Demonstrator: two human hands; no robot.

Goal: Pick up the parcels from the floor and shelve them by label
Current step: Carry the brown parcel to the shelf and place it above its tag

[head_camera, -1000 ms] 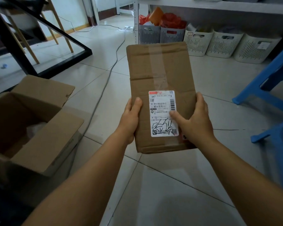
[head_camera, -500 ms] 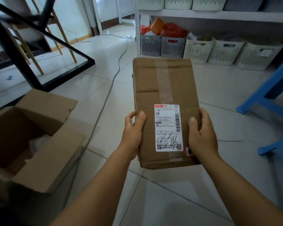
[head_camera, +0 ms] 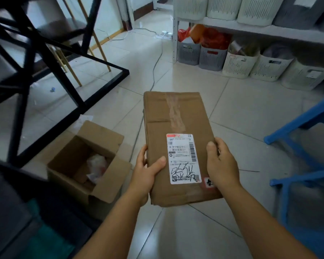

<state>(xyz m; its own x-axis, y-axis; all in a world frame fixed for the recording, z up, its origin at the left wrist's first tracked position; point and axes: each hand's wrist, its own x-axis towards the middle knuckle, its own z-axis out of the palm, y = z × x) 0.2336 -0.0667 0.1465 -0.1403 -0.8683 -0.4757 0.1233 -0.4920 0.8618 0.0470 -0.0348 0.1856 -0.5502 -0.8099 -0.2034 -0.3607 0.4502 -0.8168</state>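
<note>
Since the earlier frames, more of the white shelf (head_camera: 251,28) and its upper row of baskets has come into view, and the open carton (head_camera: 86,165) on the floor now sits lower and nearer the middle left of the view; the grip on the parcel is unchanged. Observed: one brown cardboard parcel (head_camera: 178,120) held in the air above the tiled floor (head_camera: 241,113), in front of the person, clear of the floor and of the shelf. Its long axis runs away from the person toward the shelf, the near end low in the view, the far end pointing up and slightly left. The broad face is turned upward, carrying a strip of clear tape along its length and a white shipping label (head_camera: 183,158) near the close end, with handwriting at the label's bottom. The left hand (head_camera: 145,172) clasps the parcel's left edge, thumb lying on the top face, fingers curled along the side. The right hand (head_camera: 221,163) clasps the right edge likewise, thumb on top just beside the label. Grey and white baskets (head_camera: 238,65) stand in a row under the shelf. A blue stool (head_camera: 297,146) stands at right, well apart from the parcel.
</note>
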